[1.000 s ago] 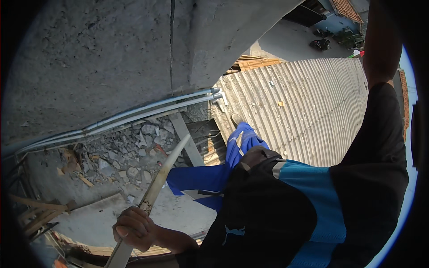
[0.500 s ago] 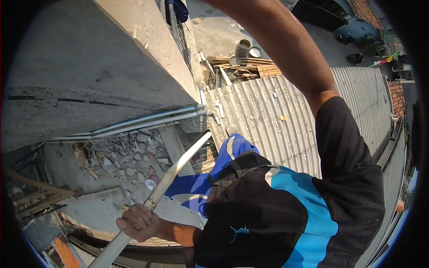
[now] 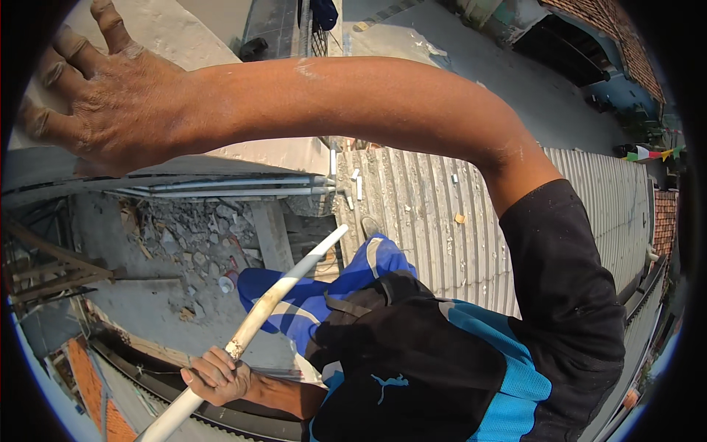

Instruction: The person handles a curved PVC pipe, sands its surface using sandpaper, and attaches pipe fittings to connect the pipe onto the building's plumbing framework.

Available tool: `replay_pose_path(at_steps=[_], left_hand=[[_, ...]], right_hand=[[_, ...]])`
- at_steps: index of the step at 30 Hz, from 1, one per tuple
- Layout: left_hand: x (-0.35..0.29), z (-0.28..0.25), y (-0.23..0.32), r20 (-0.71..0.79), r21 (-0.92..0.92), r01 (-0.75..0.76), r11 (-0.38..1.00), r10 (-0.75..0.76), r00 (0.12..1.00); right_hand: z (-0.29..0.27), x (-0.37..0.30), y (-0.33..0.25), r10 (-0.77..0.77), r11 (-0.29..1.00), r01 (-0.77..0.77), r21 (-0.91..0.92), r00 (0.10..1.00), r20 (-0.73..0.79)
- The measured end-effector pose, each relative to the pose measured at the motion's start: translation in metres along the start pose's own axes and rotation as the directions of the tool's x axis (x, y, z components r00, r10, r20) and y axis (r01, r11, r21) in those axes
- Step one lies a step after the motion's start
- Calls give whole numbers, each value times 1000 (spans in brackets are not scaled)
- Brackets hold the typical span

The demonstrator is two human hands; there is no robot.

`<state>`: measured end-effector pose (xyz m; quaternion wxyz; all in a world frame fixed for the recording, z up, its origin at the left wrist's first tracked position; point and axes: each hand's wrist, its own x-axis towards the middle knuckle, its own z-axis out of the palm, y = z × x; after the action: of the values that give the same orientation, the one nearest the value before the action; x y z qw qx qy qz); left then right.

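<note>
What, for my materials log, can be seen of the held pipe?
The pipe is long, whitish and plastic-looking, with brownish stains and a speckled patch just above the left hand, which grips it. It slants from the lower edge, where it leaves the picture, up and right to its free tip. It overlaps the trousers in view; contact is unclear.

Pipe [image 3: 258,315] in my left grip [image 3: 218,376]: smooth, semi-gloss, plastic-looking, with a rough crusty patch [image 3: 234,348] just above the grip. Corrugated roof [image 3: 420,214]: matt, gritty. Conduits [image 3: 243,193] by its left edge: smooth, plastic-looking. Rubble [image 3: 193,247]: rough, matt. My trousers [image 3: 342,276]: matt cloth.
</note>
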<state>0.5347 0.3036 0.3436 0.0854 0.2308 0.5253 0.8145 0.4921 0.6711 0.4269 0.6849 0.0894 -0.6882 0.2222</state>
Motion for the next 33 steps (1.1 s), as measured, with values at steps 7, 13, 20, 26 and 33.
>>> replay_pose_path(at_steps=[7,13,20,26,33], left_hand=[[-3,11,-23,65,-40,8,999,-5,998],[1,19,-32,87,-66,65,996,-59,994],[-8,22,-53,35,-76,75,994,-72,997],[-14,33,-83,-165,-40,112,993,-117,979],[-4,53,-106,-118,-106,70,992,-82,990]], right_hand=[[7,-4,5,7,998,-8,66,1000,24],[15,-6,11,-4,994,-1,112,999,39],[16,-16,3,-24,988,15,153,998,54],[13,-42,13,-5,970,-9,242,998,56],[9,-22,11,-96,930,63,363,992,75]])
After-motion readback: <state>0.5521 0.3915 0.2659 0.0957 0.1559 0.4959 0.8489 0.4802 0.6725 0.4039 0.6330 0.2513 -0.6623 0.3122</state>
